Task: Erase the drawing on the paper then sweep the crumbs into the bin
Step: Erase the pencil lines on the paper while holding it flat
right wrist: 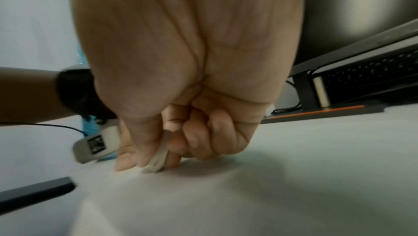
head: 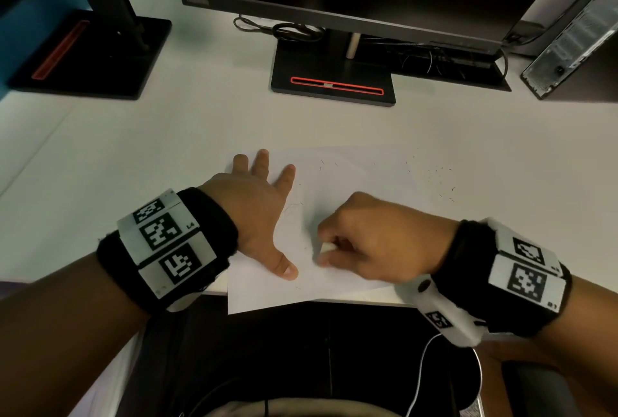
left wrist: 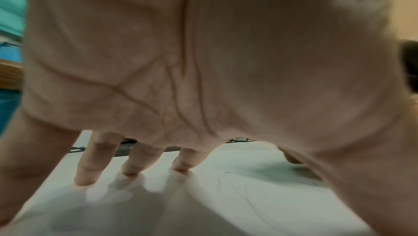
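A white sheet of paper (head: 351, 175) lies on the white desk, its near corner hanging over the front edge. Faint pencil lines (head: 292, 207) remain near its middle, and they show in the left wrist view as thin strokes (left wrist: 226, 184). My left hand (head: 257, 206) presses flat on the paper's left part with fingers spread. My right hand (head: 368, 242) pinches a small white eraser (head: 326, 247) against the paper just right of the left thumb; the eraser (right wrist: 156, 164) touches the sheet. Dark eraser crumbs (head: 438, 179) lie scattered at the paper's right edge.
A monitor stand (head: 334, 82) with a red slot sits behind the paper, a second stand (head: 90, 55) at the far left, and a computer tower (head: 575, 35) at the far right. Cables (head: 284, 30) lie behind the monitor. No bin is in view.
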`<state>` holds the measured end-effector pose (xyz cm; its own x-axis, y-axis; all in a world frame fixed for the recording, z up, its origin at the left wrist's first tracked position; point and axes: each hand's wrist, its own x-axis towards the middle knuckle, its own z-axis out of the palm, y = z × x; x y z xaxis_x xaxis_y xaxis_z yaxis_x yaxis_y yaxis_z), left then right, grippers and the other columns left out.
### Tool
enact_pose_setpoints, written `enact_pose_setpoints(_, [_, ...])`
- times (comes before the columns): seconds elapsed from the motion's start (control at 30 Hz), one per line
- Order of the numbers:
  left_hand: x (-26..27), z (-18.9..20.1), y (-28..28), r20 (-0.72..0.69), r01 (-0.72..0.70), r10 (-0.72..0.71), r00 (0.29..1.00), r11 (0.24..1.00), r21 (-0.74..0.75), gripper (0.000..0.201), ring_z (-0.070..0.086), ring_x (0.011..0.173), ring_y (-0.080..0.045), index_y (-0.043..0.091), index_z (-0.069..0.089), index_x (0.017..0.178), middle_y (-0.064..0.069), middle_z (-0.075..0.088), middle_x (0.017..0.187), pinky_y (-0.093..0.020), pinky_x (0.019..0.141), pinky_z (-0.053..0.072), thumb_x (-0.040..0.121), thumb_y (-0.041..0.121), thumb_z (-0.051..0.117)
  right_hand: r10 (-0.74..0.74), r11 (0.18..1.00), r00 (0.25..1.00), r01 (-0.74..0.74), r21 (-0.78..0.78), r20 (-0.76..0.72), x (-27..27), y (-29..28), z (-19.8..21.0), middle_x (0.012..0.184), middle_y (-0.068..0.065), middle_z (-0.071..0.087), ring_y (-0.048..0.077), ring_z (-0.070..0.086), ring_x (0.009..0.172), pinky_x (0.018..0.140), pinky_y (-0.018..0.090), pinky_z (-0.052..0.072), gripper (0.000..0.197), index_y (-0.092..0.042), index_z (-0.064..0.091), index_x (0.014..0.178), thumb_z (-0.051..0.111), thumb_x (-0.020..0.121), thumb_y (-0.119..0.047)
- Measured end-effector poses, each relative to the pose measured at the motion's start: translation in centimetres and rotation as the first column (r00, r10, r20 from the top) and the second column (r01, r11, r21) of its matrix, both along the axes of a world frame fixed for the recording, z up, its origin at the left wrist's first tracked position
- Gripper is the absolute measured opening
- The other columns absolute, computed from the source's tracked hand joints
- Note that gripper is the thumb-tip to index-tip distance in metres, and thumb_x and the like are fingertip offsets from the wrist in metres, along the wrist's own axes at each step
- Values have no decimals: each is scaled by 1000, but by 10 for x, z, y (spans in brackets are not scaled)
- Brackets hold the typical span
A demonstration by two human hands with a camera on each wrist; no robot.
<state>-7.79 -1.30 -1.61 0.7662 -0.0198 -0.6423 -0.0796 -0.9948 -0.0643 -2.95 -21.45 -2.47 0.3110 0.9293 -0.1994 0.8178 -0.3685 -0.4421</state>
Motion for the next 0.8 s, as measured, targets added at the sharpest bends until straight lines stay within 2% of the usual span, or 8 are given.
enact_pose_setpoints(0.07, [1,0,-1,1,-1,1,1000,1000,-1,152,-8,151,-42,23,-26,155,-17,-26,163,-52,113,34,56,89,69,29,999,998,-29,-14,-51,-2,-3,0,52,-1,46,15,43,52,55,19,35,38,-9,57,69,63,97,-35])
enact_pose_setpoints(0.2, [1,0,-1,-6,-11,11,1000,1000,-3,153,-10,151,-42,24,-26,155,-16,-27,163,-53,115,33,55,89,69,-77,997,997,77,-2,-1,15,-4,3,55,2,51,16,46,53,56,25,40,38,-9,58,69,64,95,-35])
enact_pose_setpoints(0.3, [1,0,0,-1,-15,15,1000,1000,1,153,-9,151,-41,25,-26,155,-16,-27,163,-53,115,33,55,89,69,-58,998,997,58,-2,-52,9,-5,-1,51,-4,46,13,45,52,54,17,33,38,-19,51,62,65,95,-33])
enact_pose_setpoints(0.37, [2,1,-1,-2,-24,24,1000,1000,-2,152,-10,152,-41,27,-27,155,-15,-28,163,-53,116,32,55,89,69,-79,997,994,77,-29,-80,11,-9,-1,51,-5,42,13,43,51,53,16,32,40,-19,50,62,65,96,-34])
enact_pose_setpoints(0.53, [4,4,-2,53,3,1,999,997,-72,124,0,151,-44,55,-22,150,-10,-31,162,-54,116,29,66,86,65,-208,978,978,208,-27,-2,35,-18,5,53,-7,42,9,45,54,54,15,33,43,-23,44,61,64,97,-36])
enact_pose_setpoints(0.6, [3,3,-1,25,11,-9,1000,995,-98,115,-7,151,-45,62,-20,146,-7,-30,163,-58,119,22,70,85,62,-230,973,973,231,-11,31,39,-19,5,54,-8,43,7,46,55,54,14,32,42,-25,44,62,63,97,-35])
enact_pose_setpoints(0.67, [3,3,0,-27,10,-12,1000,996,-90,120,-17,150,-46,63,-24,144,-5,-33,162,-63,119,14,65,88,64,-226,974,974,226,15,34,34,-16,3,53,-8,43,7,48,55,53,14,31,41,-27,43,62,62,98,-33])
enact_pose_setpoints(0.8, [2,2,1,-71,15,-20,997,997,-72,130,-25,147,-47,63,-30,140,-6,-40,158,-68,118,10,58,88,68,-74,997,996,74,0,-46,8,-9,1,51,-9,45,7,50,54,55,12,32,39,-35,43,65,62,98,-31])
